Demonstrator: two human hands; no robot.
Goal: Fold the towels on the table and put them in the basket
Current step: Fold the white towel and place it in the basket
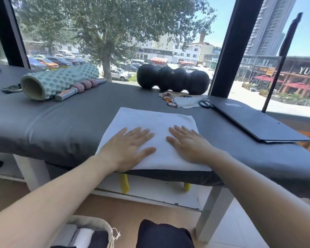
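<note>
A white towel (pixel 156 120) lies folded into a rough square on the grey padded table (pixel 64 119), its near edge at the table's front edge. My left hand (pixel 127 147) rests flat on the towel's near left part, fingers spread. My right hand (pixel 188 144) lies flat on its near right part, fingers spread too. Neither hand grips anything. On the floor at the bottom left stands a beige fabric basket (pixel 97 224) holding folded white and dark towels.
A green foam roller (pixel 57 81) and a massage stick (pixel 81 88) lie at the back left, a black peanut-shaped roller (pixel 172 78) at the back centre. Glasses (pixel 170 101), papers, scissors (pixel 205 102) and a black folder (pixel 254 120) sit to the right. A window stands behind.
</note>
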